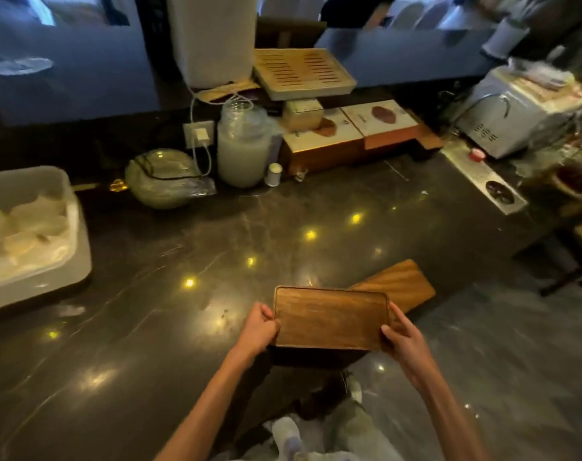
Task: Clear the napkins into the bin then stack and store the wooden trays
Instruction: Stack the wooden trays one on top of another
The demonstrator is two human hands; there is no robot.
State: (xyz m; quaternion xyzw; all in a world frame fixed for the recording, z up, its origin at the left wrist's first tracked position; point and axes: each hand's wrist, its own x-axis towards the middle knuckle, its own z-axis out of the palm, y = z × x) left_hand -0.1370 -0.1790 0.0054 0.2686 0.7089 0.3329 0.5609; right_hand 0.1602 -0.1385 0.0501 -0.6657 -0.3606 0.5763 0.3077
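I hold a rectangular wooden tray (331,317) with a raised rim just above the near edge of the dark counter (170,294). My left hand (258,329) grips its left short side and my right hand (403,339) grips its right short side. A second wooden tray (404,281) lies flat on the counter behind it, angled to the right and partly hidden by the held tray. No napkins are on the held tray.
A white tub (66,264) with pale folded items sits at the left. Along the back stand a glass bowl (160,178), a large jar (243,148), boxes (349,134) and a slatted tea tray (302,73). A grey appliance (512,118) is at the right.
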